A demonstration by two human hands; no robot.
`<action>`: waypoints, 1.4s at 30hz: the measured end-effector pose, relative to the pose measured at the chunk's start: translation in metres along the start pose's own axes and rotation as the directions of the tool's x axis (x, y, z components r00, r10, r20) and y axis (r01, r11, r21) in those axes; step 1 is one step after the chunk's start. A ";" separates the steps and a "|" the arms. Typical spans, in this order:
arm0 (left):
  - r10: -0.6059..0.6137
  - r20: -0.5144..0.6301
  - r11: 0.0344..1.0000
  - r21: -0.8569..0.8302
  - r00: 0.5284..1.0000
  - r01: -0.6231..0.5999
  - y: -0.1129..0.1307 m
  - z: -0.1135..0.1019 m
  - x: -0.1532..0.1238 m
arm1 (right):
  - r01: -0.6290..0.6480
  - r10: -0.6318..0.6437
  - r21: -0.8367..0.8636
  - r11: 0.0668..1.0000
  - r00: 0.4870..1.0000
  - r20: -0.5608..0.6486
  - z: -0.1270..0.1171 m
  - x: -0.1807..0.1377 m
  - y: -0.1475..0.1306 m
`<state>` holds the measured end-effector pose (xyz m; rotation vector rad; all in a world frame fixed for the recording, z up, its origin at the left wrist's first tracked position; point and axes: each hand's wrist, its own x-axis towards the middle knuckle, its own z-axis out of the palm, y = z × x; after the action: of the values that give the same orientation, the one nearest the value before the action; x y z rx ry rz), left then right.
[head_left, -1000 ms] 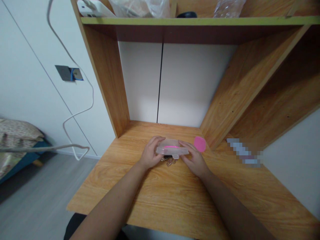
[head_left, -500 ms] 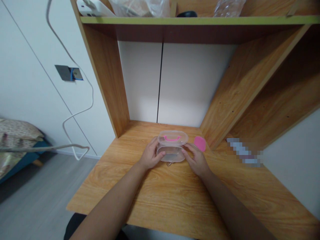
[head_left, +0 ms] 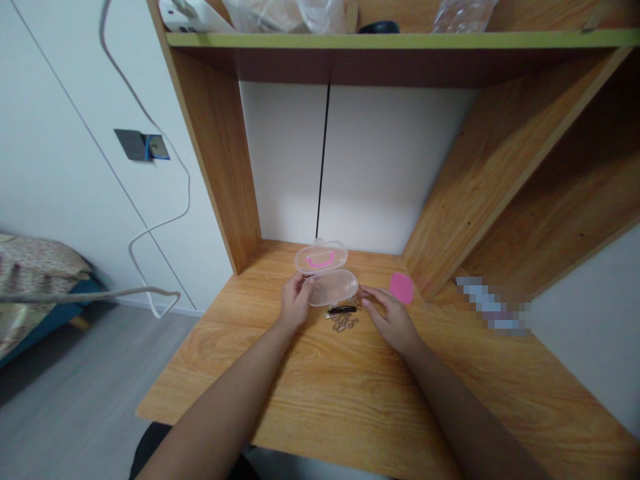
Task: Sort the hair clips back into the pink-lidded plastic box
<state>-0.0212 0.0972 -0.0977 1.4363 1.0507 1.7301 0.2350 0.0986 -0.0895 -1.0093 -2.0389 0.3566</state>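
A clear oval plastic box [head_left: 330, 288] lies on its hinged lid side, tipped toward me, with its lid [head_left: 321, 258] folded back and a pink handle [head_left: 320, 260] on it. My left hand [head_left: 294, 303] grips the box's left end, thumb inside the rim. At the right end is my right hand [head_left: 393, 319], its thumb and fingers apart beside some small metal pieces. Just in front of the box lie a slim black item [head_left: 342, 309], whose kind I cannot make out, and a small heap of metal rings [head_left: 345, 323].
A pink rounded-square piece [head_left: 401, 288] lies right of the box on the wooden desk [head_left: 280, 400]. A blurred patch [head_left: 490, 305] covers something farther right. Above is a shelf [head_left: 400, 40] with plastic bags and a power strip [head_left: 193, 17]. A white cable hangs at the left.
The box has shifted left and tilted, and the black item and metal rings now lie in front of it. My right hand has come off the box's right side.
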 end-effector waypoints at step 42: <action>-0.069 -0.159 0.996 0.043 0.985 0.077 -0.002 -0.005 0.003 | 0.239 -0.205 -0.129 0.962 0.951 0.232 0.011 0.001 0.003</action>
<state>-0.0271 0.1002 -0.0983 1.2899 1.2223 1.7993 0.2278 0.1025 -0.0980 -0.8484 -2.3829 0.1957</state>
